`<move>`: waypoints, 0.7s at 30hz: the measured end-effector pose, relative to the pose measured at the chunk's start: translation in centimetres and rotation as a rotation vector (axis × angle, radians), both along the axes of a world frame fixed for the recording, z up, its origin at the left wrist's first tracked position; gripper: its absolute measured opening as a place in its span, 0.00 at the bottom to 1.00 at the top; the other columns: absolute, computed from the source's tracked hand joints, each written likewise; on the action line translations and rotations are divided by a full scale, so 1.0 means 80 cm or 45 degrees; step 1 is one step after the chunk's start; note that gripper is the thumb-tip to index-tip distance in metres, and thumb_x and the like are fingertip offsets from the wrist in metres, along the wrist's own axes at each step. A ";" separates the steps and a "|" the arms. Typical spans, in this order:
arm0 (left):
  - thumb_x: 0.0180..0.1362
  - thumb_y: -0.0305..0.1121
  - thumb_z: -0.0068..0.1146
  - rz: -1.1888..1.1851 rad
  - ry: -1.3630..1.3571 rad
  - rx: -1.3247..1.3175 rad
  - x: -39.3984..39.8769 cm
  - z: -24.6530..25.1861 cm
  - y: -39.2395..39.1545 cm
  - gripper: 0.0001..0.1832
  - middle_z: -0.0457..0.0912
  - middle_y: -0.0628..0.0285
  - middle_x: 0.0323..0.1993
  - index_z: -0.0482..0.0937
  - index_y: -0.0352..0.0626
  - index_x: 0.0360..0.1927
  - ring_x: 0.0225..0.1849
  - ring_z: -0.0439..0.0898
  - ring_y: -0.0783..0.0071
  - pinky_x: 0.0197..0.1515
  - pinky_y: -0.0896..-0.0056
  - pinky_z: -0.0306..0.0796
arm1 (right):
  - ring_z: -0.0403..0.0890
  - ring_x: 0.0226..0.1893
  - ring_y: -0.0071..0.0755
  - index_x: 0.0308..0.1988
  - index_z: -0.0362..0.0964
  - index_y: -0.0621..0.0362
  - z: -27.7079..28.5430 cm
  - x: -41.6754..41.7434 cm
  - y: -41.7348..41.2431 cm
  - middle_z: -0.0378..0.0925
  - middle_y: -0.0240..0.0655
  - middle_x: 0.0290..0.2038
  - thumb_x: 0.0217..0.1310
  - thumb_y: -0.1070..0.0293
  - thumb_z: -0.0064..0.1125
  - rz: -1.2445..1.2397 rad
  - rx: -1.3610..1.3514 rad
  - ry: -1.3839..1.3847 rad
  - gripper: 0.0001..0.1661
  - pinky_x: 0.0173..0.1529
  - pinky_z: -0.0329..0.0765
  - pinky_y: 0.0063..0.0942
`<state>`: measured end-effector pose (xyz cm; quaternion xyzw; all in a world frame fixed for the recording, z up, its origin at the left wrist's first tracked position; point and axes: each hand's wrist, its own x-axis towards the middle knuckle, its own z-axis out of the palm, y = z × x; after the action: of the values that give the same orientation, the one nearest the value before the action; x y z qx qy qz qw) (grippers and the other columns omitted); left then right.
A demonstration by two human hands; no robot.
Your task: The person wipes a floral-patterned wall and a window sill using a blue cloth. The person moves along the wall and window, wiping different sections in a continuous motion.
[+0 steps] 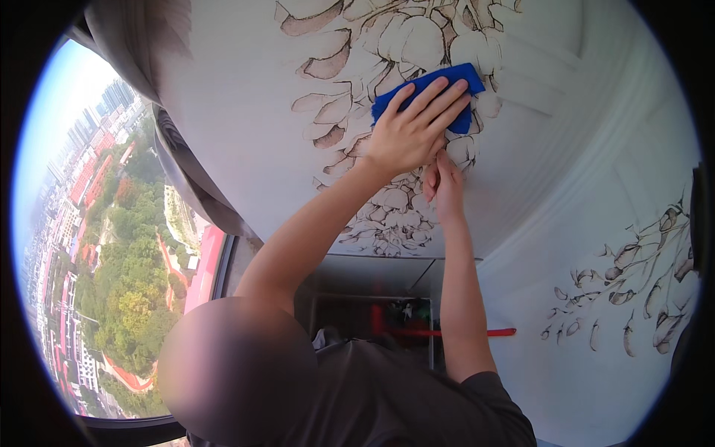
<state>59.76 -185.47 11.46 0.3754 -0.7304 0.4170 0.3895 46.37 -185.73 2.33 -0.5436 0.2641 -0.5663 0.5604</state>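
A blue cloth (475, 78) lies against a pale wall covering (246, 112) printed with brown and grey flowers. My left hand (410, 128) is spread on this cloth, its fingers pressing it to the printed surface. Just below, my right hand (445, 181) is raised beside the left wrist, its fingers partly curled and a little apart, with no object visible in it. Whether its fingertips touch the left hand is not clear.
A window (123, 251) at the left looks out from high up over trees and buildings, with a grey curtain (190, 173) beside it. A red bar (503, 332) shows behind my right arm. More printed flowers (631, 268) are at the right.
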 end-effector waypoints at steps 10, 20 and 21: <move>0.59 0.37 0.52 0.090 0.019 0.037 0.081 0.015 0.022 0.32 0.66 0.69 0.74 0.72 0.57 0.70 0.74 0.63 0.66 0.75 0.55 0.48 | 0.60 0.11 0.18 0.15 0.60 0.54 -0.005 0.037 0.000 0.59 0.24 0.10 0.81 0.47 0.37 0.146 -0.144 0.217 0.39 0.20 0.58 0.22; 0.61 0.35 0.49 0.226 0.326 -0.122 0.088 0.007 0.019 0.33 0.63 0.58 0.75 0.68 0.48 0.72 0.76 0.58 0.58 0.75 0.50 0.43 | 0.60 0.12 0.18 0.16 0.60 0.54 -0.014 0.041 0.003 0.61 0.25 0.12 0.79 0.46 0.41 0.153 -0.076 0.257 0.37 0.19 0.58 0.22; 0.60 0.36 0.51 0.200 0.164 -0.053 0.069 0.006 0.020 0.34 0.64 0.64 0.76 0.68 0.52 0.73 0.76 0.59 0.63 0.75 0.51 0.44 | 0.60 0.12 0.18 0.16 0.60 0.55 -0.015 0.044 0.006 0.61 0.25 0.12 0.79 0.46 0.42 0.155 -0.068 0.224 0.37 0.19 0.58 0.22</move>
<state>65.32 -183.89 11.96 0.4494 -0.6634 0.4363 0.4094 49.89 -185.28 1.09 -0.6211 0.2637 -0.4881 0.5536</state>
